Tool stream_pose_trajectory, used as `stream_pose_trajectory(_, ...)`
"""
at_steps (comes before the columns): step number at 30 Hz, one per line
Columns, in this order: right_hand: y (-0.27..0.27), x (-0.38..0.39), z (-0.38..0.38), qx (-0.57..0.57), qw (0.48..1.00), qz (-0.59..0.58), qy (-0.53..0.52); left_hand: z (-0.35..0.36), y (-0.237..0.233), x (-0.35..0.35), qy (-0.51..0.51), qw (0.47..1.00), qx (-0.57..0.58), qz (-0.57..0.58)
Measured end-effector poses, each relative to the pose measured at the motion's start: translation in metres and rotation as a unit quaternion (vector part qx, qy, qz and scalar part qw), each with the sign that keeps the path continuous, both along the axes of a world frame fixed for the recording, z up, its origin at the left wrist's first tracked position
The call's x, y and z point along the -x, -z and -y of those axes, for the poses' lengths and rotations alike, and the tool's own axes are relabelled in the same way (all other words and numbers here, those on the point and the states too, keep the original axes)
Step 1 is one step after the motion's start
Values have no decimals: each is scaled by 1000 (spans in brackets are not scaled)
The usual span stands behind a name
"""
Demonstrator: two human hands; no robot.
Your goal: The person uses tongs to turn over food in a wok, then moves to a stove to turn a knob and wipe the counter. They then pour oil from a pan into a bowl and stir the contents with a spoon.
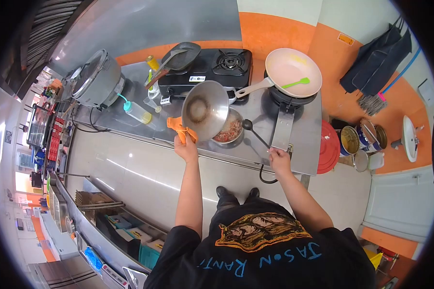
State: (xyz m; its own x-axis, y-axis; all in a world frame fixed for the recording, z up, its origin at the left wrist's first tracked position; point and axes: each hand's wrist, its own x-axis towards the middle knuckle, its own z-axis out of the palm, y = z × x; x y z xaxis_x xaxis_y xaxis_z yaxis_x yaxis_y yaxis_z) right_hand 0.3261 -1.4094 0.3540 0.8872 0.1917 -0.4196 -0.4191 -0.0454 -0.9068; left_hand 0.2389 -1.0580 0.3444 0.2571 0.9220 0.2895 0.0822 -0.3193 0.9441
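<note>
My left hand is closed around an orange cloth at the near rim of a metal wok. The wok is tilted on its side, its inside facing me, with a brown stain at the bottom. Just right of it, a metal bowl on the counter holds reddish chopped food, partly hidden by the wok. My right hand grips the handle end of a black ladle, whose head hangs by the bowl's right rim.
A black gas stove stands behind, with a dark pan on it. At right, a cream frying pan with a green spatula sits on another burner. A squeeze bottle and a large cooker are at left.
</note>
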Motion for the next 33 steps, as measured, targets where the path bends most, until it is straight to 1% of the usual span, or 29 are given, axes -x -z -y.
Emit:
stream_pose_trajectory(1,2,2,2,-74,994,-78,5,1,-3,-2,4,1000,-1,17)
stream_pose_trajectory(2,5,5,2,-88,992,-94,14,2,-7,-4,7,999,-3,35)
stream_pose_trajectory(4,9,10,0,-116,984,-129,28,6,-18,-8,1,1000,-28,1)
stream_pose_trajectory(5,9,13,-4,-122,983,-136,18,6,-25,-7,-8,999,-44,-16)
stream_pose_trajectory(8,11,21,-10,-134,980,-148,-1,-6,-21,-13,3,997,-80,7)
stream_pose_trajectory(11,16,22,-8,-144,978,-150,-33,-16,-23,-18,-25,997,-63,-44)
stream_pose_trajectory(12,34,21,-7,-131,983,-125,-15,-19,-22,-16,-62,968,-156,-186)
stream_pose_trajectory(13,23,19,-6,-106,984,-140,-30,-14,-30,-20,-96,976,-137,-141)
stream_pose_trajectory(14,51,15,-10,-168,978,-117,-29,-37,-4,-22,-141,948,-208,-196)
stream_pose_trajectory(15,41,12,-12,-140,978,-149,-32,-28,-27,-25,-182,946,-173,-205)
stream_pose_trajectory(16,40,11,-15,-129,979,-158,-18,-23,-51,-23,-171,944,-147,-243)
stream_pose_trajectory(17,47,6,-9,-155,973,-163,-55,-25,-60,-27,-166,955,-99,-225)
stream_pose_trajectory(18,51,7,-9,-152,973,-160,-63,-29,-70,-25,-172,955,-63,-232)
stream_pose_trajectory(22,58,6,-3,-117,977,-165,-68,-46,-85,-26,-177,958,50,-220)
stream_pose_trajectory(25,67,9,1,-110,976,-165,-94,-59,-106,-14,-168,950,130,-230)
stream_pose_trajectory(28,65,14,3,-126,971,-175,-107,-77,-106,-7,-178,951,190,-166)
stream_pose_trajectory(29,57,16,4,-96,974,-182,-98,-80,-92,-3,-179,956,190,-133)
stream_pose_trajectory(30,56,16,-8,-76,975,-187,-90,-97,-88,-2,-178,962,180,-97)
stream_pose_trajectory(31,72,13,-15,-121,968,-195,-97,-115,-96,-1,-172,961,202,-84)
stream_pose_trajectory(32,96,5,-4,-149,961,-207,-103,-116,-88,2,-167,954,239,-75)
stream_pose_trajectory(33,108,-1,0,-179,954,-218,-106,-119,-80,3,-158,946,274,-65)
